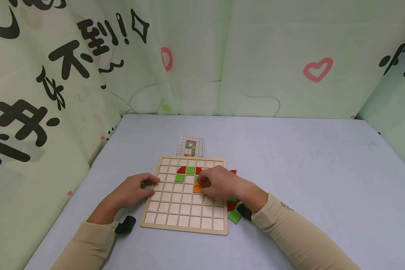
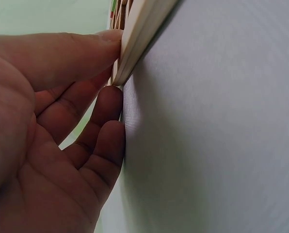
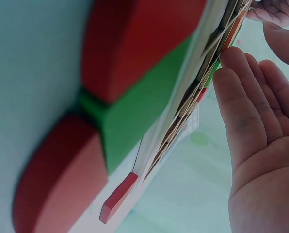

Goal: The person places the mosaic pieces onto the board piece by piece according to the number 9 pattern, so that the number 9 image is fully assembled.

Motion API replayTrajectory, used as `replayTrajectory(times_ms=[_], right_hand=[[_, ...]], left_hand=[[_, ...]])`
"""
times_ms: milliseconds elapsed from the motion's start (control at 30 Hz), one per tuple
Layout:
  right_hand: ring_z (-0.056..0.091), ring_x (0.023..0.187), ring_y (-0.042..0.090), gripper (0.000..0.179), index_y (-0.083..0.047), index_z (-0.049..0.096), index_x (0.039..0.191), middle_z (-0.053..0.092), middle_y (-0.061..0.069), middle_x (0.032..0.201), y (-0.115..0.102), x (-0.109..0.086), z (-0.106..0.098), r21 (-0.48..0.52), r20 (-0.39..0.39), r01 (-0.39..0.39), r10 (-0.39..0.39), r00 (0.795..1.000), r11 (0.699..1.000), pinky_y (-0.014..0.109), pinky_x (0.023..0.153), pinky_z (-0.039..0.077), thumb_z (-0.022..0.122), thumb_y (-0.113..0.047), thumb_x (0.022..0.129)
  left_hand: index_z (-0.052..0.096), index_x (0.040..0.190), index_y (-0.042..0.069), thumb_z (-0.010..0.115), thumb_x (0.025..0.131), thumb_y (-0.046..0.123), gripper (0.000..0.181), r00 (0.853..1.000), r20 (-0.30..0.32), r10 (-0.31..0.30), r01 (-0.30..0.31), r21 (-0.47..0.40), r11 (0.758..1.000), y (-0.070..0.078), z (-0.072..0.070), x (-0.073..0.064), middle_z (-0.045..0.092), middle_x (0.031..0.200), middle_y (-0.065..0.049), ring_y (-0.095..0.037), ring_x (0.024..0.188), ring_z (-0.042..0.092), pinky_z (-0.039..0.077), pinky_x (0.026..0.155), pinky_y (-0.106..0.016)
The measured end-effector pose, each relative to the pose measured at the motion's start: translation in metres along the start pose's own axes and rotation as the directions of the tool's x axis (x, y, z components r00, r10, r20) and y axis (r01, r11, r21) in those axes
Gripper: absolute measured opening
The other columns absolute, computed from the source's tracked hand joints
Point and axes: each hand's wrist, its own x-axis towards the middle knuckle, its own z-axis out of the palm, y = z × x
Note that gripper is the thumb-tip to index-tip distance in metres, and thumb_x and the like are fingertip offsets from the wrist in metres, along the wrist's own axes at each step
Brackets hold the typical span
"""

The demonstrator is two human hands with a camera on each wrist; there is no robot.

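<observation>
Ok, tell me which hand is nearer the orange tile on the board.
Right. The right hand is over the board, just right of the orange tile; the left hand is farther off, at the board's left edge.

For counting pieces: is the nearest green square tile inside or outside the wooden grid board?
Outside: the head view shows the green tile lying on the table, right of the board.

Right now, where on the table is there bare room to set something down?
The widest free patch is the table right of the loose pieces, bordered by the right sleeve and back curtain. Another lies left of the board, beyond the left hand. Crowded: along the board's right edge, by the right hand.
</observation>
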Motion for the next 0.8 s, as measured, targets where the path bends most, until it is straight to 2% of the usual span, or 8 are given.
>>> replayTrajectory(times_ms=[300,533,667,800], right_hand=[[0.062,0.096,0.013,0.020,-0.009,0.071,0.112,0.069,-0.003,0.106,0.006,-0.004,-0.001,0.044,-0.008,0.019,-0.019,1.000,0.999,0.031,0.088,0.051,0.070,-0.013,0.092],[0.062,0.115,0.019,0.034,-0.012,0.069,0.125,0.069,-0.001,0.122,0.012,-0.012,-0.010,0.087,-0.019,0.024,-0.022,1.000,0.996,0.038,0.096,0.049,0.071,-0.021,0.093],[0.057,0.123,0.022,0.043,-0.017,0.067,0.133,0.065,0.000,0.131,0.014,-0.019,-0.018,0.094,-0.032,-0.002,0.005,0.999,0.996,0.042,0.099,0.047,0.073,-0.027,0.092],[0.057,0.122,0.025,0.044,-0.019,0.066,0.135,0.063,0.000,0.133,0.018,-0.024,-0.025,0.131,-0.048,-0.039,0.045,0.998,0.991,0.045,0.099,0.047,0.072,-0.029,0.092]], left_hand=[[0.066,0.120,0.008,0.068,0.093,0.008,0.028,1.000,-0.002,0.007,-0.007,-0.009,1.000,0.000,0.001,0.000,0.062,0.126,-0.011,-0.031,0.120,0.055,0.043,0.101,-0.050],[0.067,0.119,0.008,0.069,0.092,0.008,0.027,1.000,-0.003,0.005,-0.005,0.000,1.000,0.002,0.000,0.000,0.062,0.126,-0.011,-0.031,0.120,0.055,0.043,0.102,-0.050],[0.067,0.119,0.007,0.069,0.092,0.008,0.027,1.000,-0.003,0.002,-0.002,0.003,1.000,0.002,-0.001,0.000,0.062,0.125,-0.011,-0.031,0.119,0.055,0.044,0.101,-0.049],[0.067,0.119,0.007,0.069,0.092,0.007,0.027,1.000,-0.003,0.003,-0.003,0.002,1.000,0.002,-0.001,0.000,0.063,0.124,-0.010,-0.030,0.118,0.055,0.044,0.101,-0.049]])
